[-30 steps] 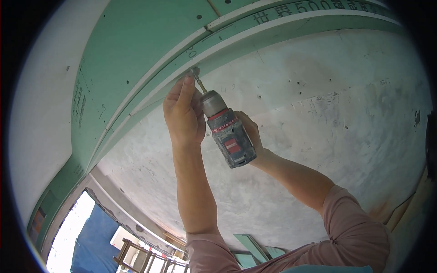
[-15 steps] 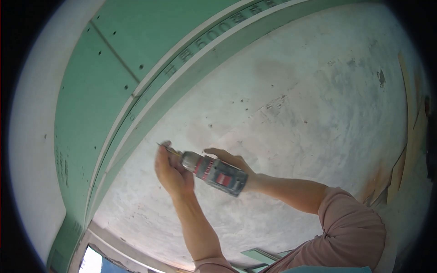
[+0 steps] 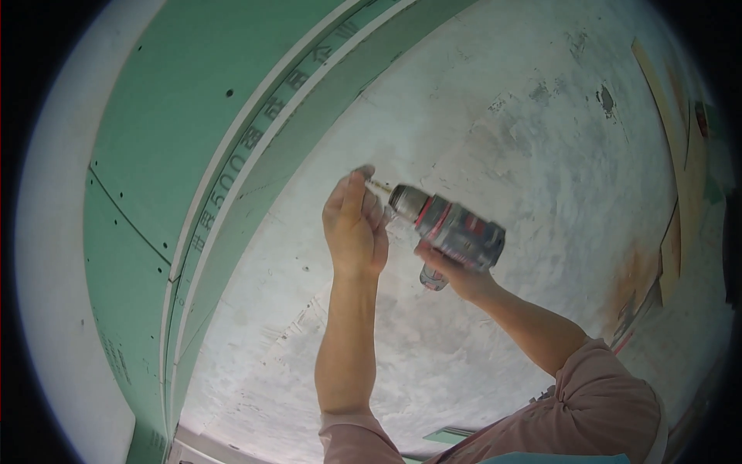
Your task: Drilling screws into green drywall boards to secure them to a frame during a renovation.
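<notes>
A grey-and-black cordless drill with red trim is in my right hand, whose fingers wrap round its grip. Its body slants, with the chuck pointing up and left. From the chuck a thin gold-coloured bit reaches to my left hand. There the fingers are closed in a pinch at the bit's tip; whatever small piece they hold is hidden. Both hands are raised in front of a pale plastered surface, to the right of a stepped green board edge.
Green board with dark fastener spots and a joint line spans the left. Beyond it is a white surface. Wooden strips stand along the right side. A green board piece shows low down, near my sleeve.
The view has turned, so the green board edge sits differently. My hands and the drill have moved up and right in the picture, away from that edge. Both hands stay closed.
</notes>
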Demonstrator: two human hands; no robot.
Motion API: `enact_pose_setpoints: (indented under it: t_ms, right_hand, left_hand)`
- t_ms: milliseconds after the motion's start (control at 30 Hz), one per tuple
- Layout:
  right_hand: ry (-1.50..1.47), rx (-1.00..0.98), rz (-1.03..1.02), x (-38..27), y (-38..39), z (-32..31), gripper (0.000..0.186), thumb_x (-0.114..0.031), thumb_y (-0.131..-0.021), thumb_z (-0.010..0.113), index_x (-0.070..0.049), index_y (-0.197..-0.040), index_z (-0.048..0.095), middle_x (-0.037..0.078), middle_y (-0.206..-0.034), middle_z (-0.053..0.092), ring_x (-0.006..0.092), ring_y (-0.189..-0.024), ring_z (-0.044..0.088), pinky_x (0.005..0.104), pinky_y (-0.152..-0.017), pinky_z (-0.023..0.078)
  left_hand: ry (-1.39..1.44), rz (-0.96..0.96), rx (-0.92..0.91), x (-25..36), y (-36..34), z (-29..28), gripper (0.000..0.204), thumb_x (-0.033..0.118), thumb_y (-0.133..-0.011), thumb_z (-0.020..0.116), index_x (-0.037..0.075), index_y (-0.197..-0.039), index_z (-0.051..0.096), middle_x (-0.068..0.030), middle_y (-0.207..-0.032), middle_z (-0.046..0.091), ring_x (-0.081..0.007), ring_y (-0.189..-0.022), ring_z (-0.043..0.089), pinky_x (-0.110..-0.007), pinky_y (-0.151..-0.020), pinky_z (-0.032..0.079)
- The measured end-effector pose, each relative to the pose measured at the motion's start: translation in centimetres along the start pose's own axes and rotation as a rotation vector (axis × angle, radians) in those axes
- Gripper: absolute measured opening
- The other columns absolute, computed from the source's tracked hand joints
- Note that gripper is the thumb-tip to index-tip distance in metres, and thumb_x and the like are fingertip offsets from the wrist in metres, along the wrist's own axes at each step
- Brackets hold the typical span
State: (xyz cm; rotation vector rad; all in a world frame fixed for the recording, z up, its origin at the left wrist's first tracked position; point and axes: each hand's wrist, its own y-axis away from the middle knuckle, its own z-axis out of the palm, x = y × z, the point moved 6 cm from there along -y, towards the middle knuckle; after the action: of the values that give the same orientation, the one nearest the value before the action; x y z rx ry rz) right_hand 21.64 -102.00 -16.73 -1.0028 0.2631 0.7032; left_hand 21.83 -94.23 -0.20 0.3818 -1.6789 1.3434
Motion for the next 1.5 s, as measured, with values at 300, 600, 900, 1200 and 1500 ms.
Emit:
enact_pose_setpoints:
  t_ms: [300, 600, 900, 1200, 1500]
  right_hand:
    - [-0.516, -0.018, -0.03, -3.7, -1.8, -4.7, 0.032, -0.011, -0.089, 0.064, 0.0, -0.117, 0.054, 0.004, -0.081, 0.058, 0.0151, -0.081, 0.055, 0.0367, -0.08, 0.047]
    - [-0.593, 0.079, -0.001, -1.8, -1.8, -7.7, 0.03, -0.01, -0.089, 0.063, -0.003, -0.116, 0.053, 0.004, -0.08, 0.055, 0.0163, -0.079, 0.055, 0.0379, -0.08, 0.047]
    - [-0.766, -0.002, 0.091, -0.1, -4.7, -5.4, 0.026, -0.013, -0.088, 0.064, -0.005, -0.112, 0.056, 0.004, -0.08, 0.053, 0.0168, -0.078, 0.053, 0.0379, -0.081, 0.046]
    - [-0.945, -0.117, 0.079, -0.3, -10.9, 1.7, 0.023, -0.014, -0.087, 0.065, -0.006, -0.107, 0.058, 0.003, -0.077, 0.054, 0.0155, -0.077, 0.054, 0.0372, -0.078, 0.048]
    - [-0.961, -0.127, 0.069, 0.8, -12.3, 2.3, 0.022, -0.014, -0.086, 0.066, -0.007, -0.106, 0.059, 0.003, -0.077, 0.055, 0.0156, -0.076, 0.055, 0.0369, -0.076, 0.049]
  left_hand:
    - [-0.173, -0.047, -0.233, -1.7, -3.1, 10.0, 0.029, 0.026, -0.099, 0.06, 0.0, -0.112, 0.06, 0.0092, -0.06, 0.033, -0.0031, -0.05, 0.026, -0.021, -0.048, 0.022]
    - [-0.113, -0.203, -0.196, -7.0, 0.4, 6.1, 0.041, 0.03, -0.099, 0.059, 0.001, -0.128, 0.052, 0.0086, -0.06, 0.029, -0.0042, -0.05, 0.026, -0.023, -0.049, 0.025]
    - [0.456, -0.671, 0.553, -19.5, 20.8, -13.4, 0.021, 0.03, -0.104, 0.048, 0.015, -0.091, 0.054, 0.0069, -0.055, 0.023, -0.0075, -0.045, 0.023, -0.024, -0.047, 0.025]
    - [0.791, -1.071, 1.165, -28.8, 48.9, -20.2, 0.018, 0.022, -0.103, 0.048, 0.008, -0.093, 0.052, 0.0023, -0.057, 0.03, -0.0119, -0.05, 0.031, -0.029, -0.053, 0.027]
    - [0.782, -0.899, 1.226, -26.5, 47.4, -22.1, 0.016, 0.022, -0.102, 0.051, 0.007, -0.098, 0.055, 0.0034, -0.059, 0.032, -0.0109, -0.051, 0.031, -0.028, -0.052, 0.028]
